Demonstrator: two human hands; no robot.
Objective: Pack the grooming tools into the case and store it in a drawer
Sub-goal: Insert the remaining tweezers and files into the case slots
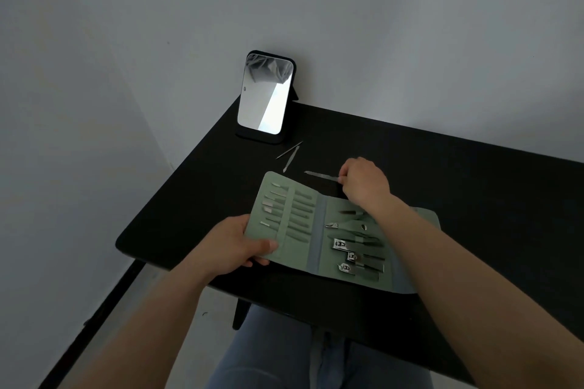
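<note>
A green grooming case (319,230) lies open on the black table (474,199). Several metal tools sit in its sleeves; nail clippers (339,244) fill the right half. My left hand (240,246) grips the case's left flap at its near corner, thumb on top. My right hand (363,181) is just beyond the case's far edge, pinching one end of a long metal nail file (320,175) that points left. Two thin loose tools (290,153) lie on the table between the case and the mirror.
A small standing mirror (265,95) with a black frame stands at the table's far left corner against the grey wall. The table's near edge runs over my lap in blue jeans (284,350). The floor drops away on the left.
</note>
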